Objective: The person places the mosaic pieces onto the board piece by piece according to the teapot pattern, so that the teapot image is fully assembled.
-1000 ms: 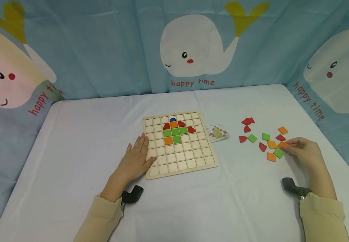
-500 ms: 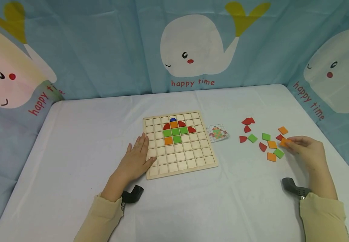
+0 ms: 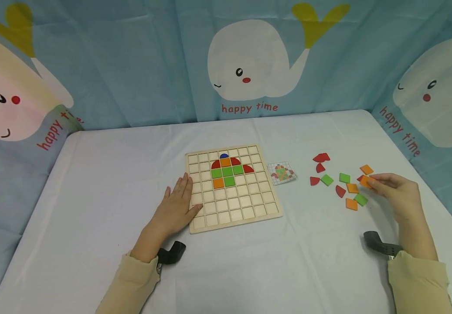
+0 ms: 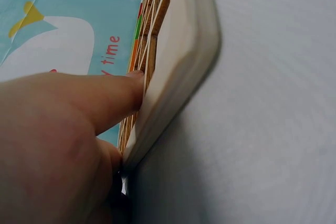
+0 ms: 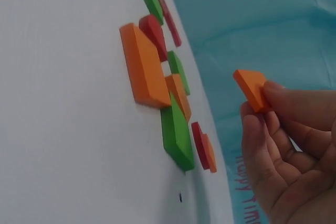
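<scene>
My right hand (image 3: 400, 194) pinches an orange square tile (image 5: 253, 90) between thumb and fingers, held above the table in the right wrist view. Below it lie loose tiles, among them an orange tile (image 3: 351, 204), a green tile (image 3: 361, 199) and a red quarter-round tile (image 3: 340, 190). My left hand (image 3: 175, 205) rests with fingers extended along the left edge of a wooden grid board (image 3: 235, 224), its thumb on the board's cells. Green tiles (image 3: 227, 171), orange, red and blue pieces sit in the upper cells.
A small printed pattern card (image 3: 282, 172) lies just right of the board. More red tiles (image 3: 321, 157) lie farther back on the white table (image 3: 131, 161). A blue curtain (image 3: 143, 65) with whale prints stands behind the table and along its sides.
The right hand has lifted the orange tile off the scattered pieces, shifting it slightly away from the person. My left hand and the board have stayed put.
</scene>
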A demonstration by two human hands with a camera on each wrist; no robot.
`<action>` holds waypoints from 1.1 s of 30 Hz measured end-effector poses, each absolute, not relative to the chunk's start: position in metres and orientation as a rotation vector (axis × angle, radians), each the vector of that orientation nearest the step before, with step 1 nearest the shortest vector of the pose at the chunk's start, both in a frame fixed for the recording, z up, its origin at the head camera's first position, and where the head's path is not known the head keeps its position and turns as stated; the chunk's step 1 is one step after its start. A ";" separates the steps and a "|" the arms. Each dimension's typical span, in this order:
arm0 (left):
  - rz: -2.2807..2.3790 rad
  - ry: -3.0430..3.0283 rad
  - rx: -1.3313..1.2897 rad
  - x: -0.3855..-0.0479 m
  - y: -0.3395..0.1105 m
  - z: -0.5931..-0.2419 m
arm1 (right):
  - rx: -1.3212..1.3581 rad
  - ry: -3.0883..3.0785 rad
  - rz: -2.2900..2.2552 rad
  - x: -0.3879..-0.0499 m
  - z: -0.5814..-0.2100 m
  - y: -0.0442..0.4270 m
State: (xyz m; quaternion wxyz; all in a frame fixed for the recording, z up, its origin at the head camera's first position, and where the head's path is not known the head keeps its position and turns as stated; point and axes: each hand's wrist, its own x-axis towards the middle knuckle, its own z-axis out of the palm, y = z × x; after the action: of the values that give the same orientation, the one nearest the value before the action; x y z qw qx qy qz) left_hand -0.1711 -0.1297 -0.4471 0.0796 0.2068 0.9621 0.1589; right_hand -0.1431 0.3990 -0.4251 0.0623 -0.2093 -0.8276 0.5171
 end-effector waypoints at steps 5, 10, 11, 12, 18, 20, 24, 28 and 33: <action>0.479 2.880 0.615 -0.170 -0.130 -0.447 | -0.511 -2.447 1.651 -0.151 -0.436 0.406; 0.481 2.884 0.624 -0.170 -0.130 -0.447 | -0.405 -2.401 1.669 -0.158 -0.452 0.414; 0.481 2.886 0.627 -0.170 -0.130 -0.447 | -0.391 -2.407 1.656 -0.158 -0.452 0.413; 0.481 2.887 0.627 -0.170 -0.130 -0.447 | -0.371 -2.404 1.662 -0.159 -0.452 0.411; 0.488 2.887 0.620 -0.171 -0.130 -0.448 | -0.369 -2.539 1.572 -0.160 -0.427 0.377; 0.482 2.884 0.617 -0.171 -0.130 -0.449 | -0.381 -2.587 1.528 -0.162 -0.419 0.365; 0.478 2.881 0.612 -0.171 -0.130 -0.449 | -0.326 -2.623 1.519 -0.172 -0.424 0.358; 0.477 2.880 0.613 -0.171 -0.130 -0.449 | -0.278 -2.645 1.508 -0.187 -0.442 0.360; 0.476 2.879 0.615 -0.171 -0.130 -0.449 | -0.300 -2.716 1.474 -0.184 -0.420 0.331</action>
State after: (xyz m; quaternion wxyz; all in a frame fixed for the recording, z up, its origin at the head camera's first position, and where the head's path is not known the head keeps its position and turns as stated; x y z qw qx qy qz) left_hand -0.1712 -0.1297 -0.4492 0.0798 0.2054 0.9624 0.1591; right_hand -0.1841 0.3314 -0.4205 0.0185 -0.0967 -0.8747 0.4746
